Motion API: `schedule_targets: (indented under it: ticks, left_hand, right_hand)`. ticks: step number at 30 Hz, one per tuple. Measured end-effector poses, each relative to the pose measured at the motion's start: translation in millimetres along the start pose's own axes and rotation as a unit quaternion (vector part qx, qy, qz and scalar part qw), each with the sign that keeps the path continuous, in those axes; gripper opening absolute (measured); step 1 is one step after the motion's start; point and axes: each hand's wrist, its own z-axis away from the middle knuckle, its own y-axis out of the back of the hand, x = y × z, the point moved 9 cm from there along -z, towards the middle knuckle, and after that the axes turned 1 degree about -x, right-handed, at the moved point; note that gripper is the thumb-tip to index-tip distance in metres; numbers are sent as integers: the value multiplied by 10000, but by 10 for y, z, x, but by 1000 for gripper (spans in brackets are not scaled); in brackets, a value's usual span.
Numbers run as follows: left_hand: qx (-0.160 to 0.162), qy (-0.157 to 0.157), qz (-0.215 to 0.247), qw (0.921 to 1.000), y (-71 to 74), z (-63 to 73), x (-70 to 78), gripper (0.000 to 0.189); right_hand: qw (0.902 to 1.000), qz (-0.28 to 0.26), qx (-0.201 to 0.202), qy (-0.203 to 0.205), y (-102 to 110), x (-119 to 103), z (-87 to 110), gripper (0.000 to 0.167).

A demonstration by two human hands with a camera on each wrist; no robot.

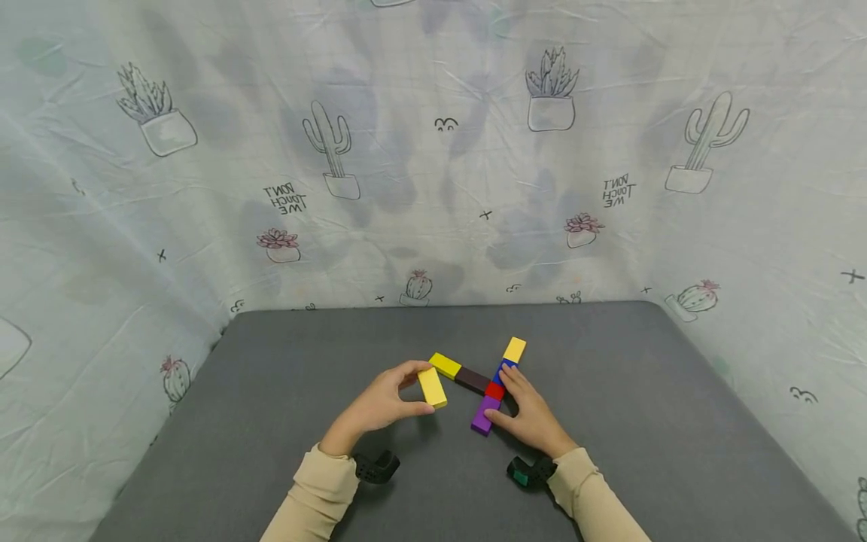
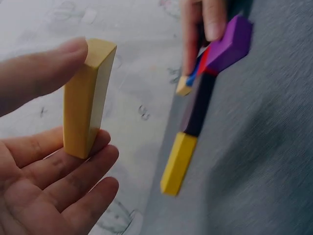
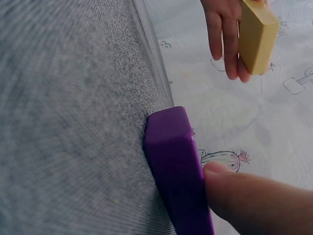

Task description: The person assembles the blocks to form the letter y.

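Observation:
Between thumb and fingertips, my left hand (image 1: 379, 404) pinches a pale yellow block (image 1: 432, 388) above the table, left of a joined row of blocks. Seen from the left wrist, the thumb lies on one end of this block (image 2: 80, 107) and the fingers under the other. My right hand (image 1: 531, 418) rests on the row: its fingers touch a blue block (image 1: 498, 374), its thumb a purple block (image 1: 485, 416). A red block (image 1: 495, 391) sits between those two. From it a dark brown block (image 1: 472, 380) and a yellow block (image 1: 445, 365) extend left. Beyond the blue one lies another pale yellow block (image 1: 515, 348).
All the laid blocks lie flat on a dark grey table (image 1: 305, 354). A pale curtain (image 1: 406, 165) printed with cacti hangs behind the table and along both sides. Each wrist wears a black band device, the left one (image 1: 377, 467) and the right one (image 1: 530, 473).

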Motion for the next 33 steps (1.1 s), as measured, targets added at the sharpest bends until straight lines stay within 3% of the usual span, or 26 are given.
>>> schedule_targets:
  ticks: [5, 9, 16, 25, 33]
  left_hand:
    - [-609, -121, -46, 9981, -271, -51, 42, 69]
    - [-1045, -31, 30, 9945, -471, -73, 48, 67]
    - [-1554, -83, -161, 9877, -715, -90, 39, 65]
    - [-1726, 32, -1160, 9781, -830, -105, -20, 65]
    - [-1822, 87, -1713, 9682, -864, -82, -31, 66]
  right_hand:
    - [10000, 18, 65, -45, 1, -4, -3, 87]
    - [9999, -36, 79, -72, 4, -20, -9, 87]
    - [10000, -54, 63, -52, 1, -28, -11, 86]
    - [10000, -74, 4, -23, 17, -37, -7, 85]
    - [10000, -26, -10, 11, 6, -34, -12, 85]
